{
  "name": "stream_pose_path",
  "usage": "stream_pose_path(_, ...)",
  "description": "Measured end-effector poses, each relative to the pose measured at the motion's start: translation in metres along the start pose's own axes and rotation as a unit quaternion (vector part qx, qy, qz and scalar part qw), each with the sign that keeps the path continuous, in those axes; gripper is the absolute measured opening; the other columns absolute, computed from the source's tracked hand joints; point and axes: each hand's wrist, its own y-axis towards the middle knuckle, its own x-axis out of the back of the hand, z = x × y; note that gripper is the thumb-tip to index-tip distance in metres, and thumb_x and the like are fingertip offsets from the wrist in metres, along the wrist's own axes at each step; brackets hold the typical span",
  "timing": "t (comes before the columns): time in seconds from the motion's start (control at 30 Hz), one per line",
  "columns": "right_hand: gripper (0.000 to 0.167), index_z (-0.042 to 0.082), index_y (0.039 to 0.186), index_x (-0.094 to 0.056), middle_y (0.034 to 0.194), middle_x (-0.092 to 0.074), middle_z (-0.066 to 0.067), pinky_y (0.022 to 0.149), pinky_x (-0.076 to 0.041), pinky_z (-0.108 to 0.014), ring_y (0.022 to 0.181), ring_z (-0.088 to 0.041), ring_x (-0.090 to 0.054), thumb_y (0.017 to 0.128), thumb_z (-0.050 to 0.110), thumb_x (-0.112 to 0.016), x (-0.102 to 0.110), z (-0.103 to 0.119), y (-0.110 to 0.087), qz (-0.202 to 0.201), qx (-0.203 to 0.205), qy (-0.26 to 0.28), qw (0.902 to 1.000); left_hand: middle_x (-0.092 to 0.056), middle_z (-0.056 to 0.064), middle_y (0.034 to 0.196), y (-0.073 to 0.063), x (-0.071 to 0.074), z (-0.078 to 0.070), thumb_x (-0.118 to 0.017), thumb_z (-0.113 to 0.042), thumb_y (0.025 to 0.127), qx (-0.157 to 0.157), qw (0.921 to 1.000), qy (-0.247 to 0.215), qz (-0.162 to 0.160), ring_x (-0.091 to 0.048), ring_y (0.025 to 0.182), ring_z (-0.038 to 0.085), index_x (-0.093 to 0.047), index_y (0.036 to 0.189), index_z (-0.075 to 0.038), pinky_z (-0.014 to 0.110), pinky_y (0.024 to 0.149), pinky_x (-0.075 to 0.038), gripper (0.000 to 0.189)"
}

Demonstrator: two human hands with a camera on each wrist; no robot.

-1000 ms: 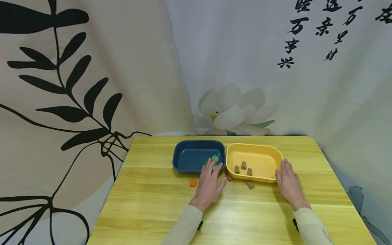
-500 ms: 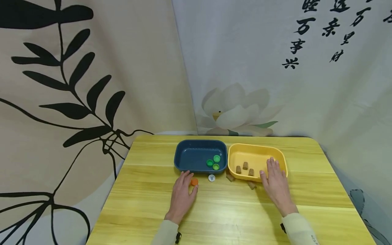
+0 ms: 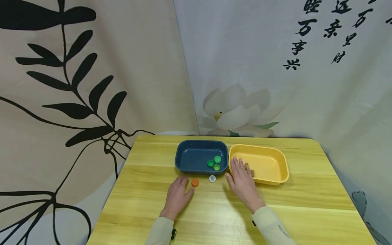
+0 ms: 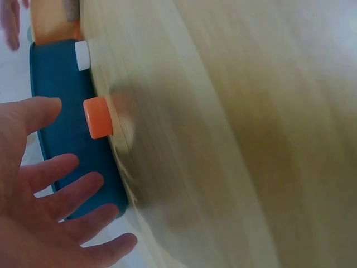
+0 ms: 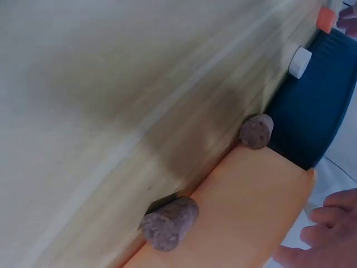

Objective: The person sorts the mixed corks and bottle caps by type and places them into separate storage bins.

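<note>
My left hand [image 3: 176, 198] hovers beside an orange bottle cap [image 3: 195, 182] on the table. In the left wrist view its fingers are spread, apart from the cap. A white cap [image 3: 212, 178] lies in front of the blue tray [image 3: 180, 167], which holds green caps [image 3: 217, 159]. My right hand [image 3: 244, 183] reaches over the left end of the yellow tray [image 3: 283, 175], partly covering its corks [image 3: 252, 173]. In the right wrist view its loosely bent fingers hold nothing visible. Two corks there, a nearer cork [image 5: 170, 223] and a farther cork [image 5: 257, 131], lie against the yellow tray's outer side.
The trays stand side by side on the wooden table [image 3: 147, 204], near its far edge. Behind it hangs a cloth [image 3: 147, 68] printed with leaves, a lotus and black writing.
My left hand has drawn back left from the blue tray to beside the orange cap, uncovering the green and white caps. My right hand has moved left, from the yellow tray's right end to its left.
</note>
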Motion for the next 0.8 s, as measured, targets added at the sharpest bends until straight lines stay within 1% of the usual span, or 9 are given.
stream_pose_path(0.2, 0.064, -0.003, 0.156, -0.04, 0.165, -0.033, -0.02, 0.118, -0.024, -0.068, 0.154, -0.039, -0.026, 0.109, 0.038, -0.051, -0.011, 0.004, 0.012, 0.014, 0.003, -0.014, 0.9998, -0.065, 0.017, 0.127, 0.006, -0.004, -0.003, -0.079, -0.029, 0.09, -0.018, 0.9986, 0.035, 0.035, -0.061, 0.119, 0.035, -0.065, 0.131, 0.001, 0.056, 0.096, -0.052, 0.052)
stream_pose_path(0.37, 0.063, -0.004, 0.155, -0.043, 0.164, -0.035, -0.02, 0.115, -0.028, -0.069, 0.152, -0.041, -0.03, 0.108, 0.038, -0.053, -0.019, 0.004, 0.014, 0.012, 0.011, -0.025, 0.9996, -0.063, 0.016, 0.134, 0.01, -0.008, -0.007, -0.079, -0.032, 0.091, -0.032, 0.9952, 0.063, 0.068, -0.058, 0.125, 0.036, -0.063, 0.137, -0.003, 0.059, 0.095, -0.05, 0.057)
stream_pose_path(0.47, 0.063, -0.003, 0.155, -0.043, 0.164, -0.035, -0.018, 0.115, -0.028, -0.069, 0.151, -0.041, -0.032, 0.108, 0.038, -0.053, -0.021, 0.005, 0.014, 0.014, 0.013, -0.032, 0.9993, -0.062, 0.015, 0.136, 0.011, -0.011, -0.008, -0.079, -0.034, 0.092, -0.041, 0.993, 0.076, 0.08, -0.057, 0.126, 0.038, -0.062, 0.14, -0.006, 0.062, 0.095, -0.049, 0.058)
stream_pose_path(0.53, 0.064, -0.002, 0.156, -0.043, 0.165, -0.034, -0.017, 0.116, -0.027, -0.068, 0.152, -0.04, -0.031, 0.108, 0.04, -0.053, -0.022, 0.006, 0.014, 0.021, 0.015, -0.04, 0.9989, -0.062, 0.015, 0.136, 0.011, -0.013, -0.008, -0.079, -0.033, 0.092, -0.046, 0.9923, 0.082, 0.081, -0.057, 0.126, 0.039, -0.063, 0.14, -0.007, 0.063, 0.095, -0.049, 0.057)
stream_pose_path(0.63, 0.064, 0.0, 0.157, -0.042, 0.166, -0.033, -0.016, 0.117, -0.026, -0.067, 0.153, -0.037, -0.03, 0.109, 0.041, -0.051, -0.023, 0.007, 0.013, 0.034, 0.016, -0.054, 0.9978, -0.064, 0.014, 0.133, 0.011, -0.015, -0.006, -0.081, -0.03, 0.091, -0.055, 0.9917, 0.09, 0.073, -0.058, 0.124, 0.039, -0.065, 0.137, -0.008, 0.064, 0.094, -0.049, 0.053)
stream_pose_path(0.8, 0.064, 0.001, 0.157, -0.041, 0.166, -0.034, -0.015, 0.118, -0.026, -0.066, 0.153, -0.035, -0.03, 0.109, 0.041, -0.051, -0.024, 0.006, 0.012, 0.036, 0.02, -0.061, 0.9973, -0.07, 0.01, 0.123, 0.011, -0.017, -0.004, -0.082, -0.022, 0.09, -0.078, 0.9905, 0.103, 0.047, -0.062, 0.119, 0.037, -0.073, 0.122, -0.01, 0.064, 0.094, -0.05, 0.036)
